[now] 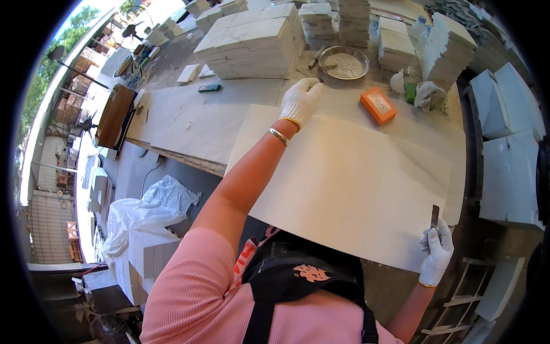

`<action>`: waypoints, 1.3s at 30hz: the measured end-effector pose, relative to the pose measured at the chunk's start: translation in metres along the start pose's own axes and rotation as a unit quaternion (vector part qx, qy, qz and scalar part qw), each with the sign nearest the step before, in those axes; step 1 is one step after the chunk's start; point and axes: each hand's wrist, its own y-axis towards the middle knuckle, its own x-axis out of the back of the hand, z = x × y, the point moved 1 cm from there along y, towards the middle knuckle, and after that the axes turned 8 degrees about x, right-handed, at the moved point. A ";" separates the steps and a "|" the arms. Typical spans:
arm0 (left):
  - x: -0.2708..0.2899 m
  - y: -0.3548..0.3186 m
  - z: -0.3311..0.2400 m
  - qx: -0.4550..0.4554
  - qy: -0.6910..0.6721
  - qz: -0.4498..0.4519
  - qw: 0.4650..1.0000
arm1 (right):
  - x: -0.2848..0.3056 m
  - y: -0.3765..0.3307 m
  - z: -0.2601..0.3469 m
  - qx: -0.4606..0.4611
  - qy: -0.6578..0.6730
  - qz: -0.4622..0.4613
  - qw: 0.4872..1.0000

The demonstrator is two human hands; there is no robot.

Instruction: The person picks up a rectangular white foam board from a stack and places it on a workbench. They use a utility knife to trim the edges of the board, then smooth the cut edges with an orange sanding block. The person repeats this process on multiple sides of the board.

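Observation:
A large white slab (344,178) with faint grey veining lies in front of me, its near edge close to my apron. My left hand (301,102), in a white knit glove, reaches over the slab's far left part. Its fingers are curled; a small dark spot shows by the fingertips, too small to name. At the slab's right near corner my right hand (437,255), also gloved, grips a small flat dark scraper blade (435,216) that points up. Beyond my left hand is a round metal bowl (366,66) of white powder or paste, with a tool resting in it.
An orange box (378,106) sits past the slab. A small green-and-black item (209,88) lies to the left. Tall stacks of white tiles (246,49) line the far side. A crumpled cloth (428,96) lies at the right. Plastic sheeting (149,209) covers boxes at left.

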 end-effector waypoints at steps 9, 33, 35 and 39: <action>-0.090 -0.002 -0.088 -0.164 0.047 0.098 0.980 | -0.018 0.002 0.028 -0.008 0.014 -0.027 1.000; -0.099 -0.018 -0.041 -0.398 0.308 -0.009 0.864 | -0.039 -0.049 0.023 -0.100 0.111 0.097 0.984; -0.085 -0.033 -0.042 -0.400 0.267 -0.034 0.876 | -0.044 -0.052 0.022 -0.092 0.112 0.091 0.985; -0.036 -0.110 -0.056 -0.146 0.005 0.241 0.959 | -0.069 -0.053 0.027 -0.119 0.138 0.086 0.979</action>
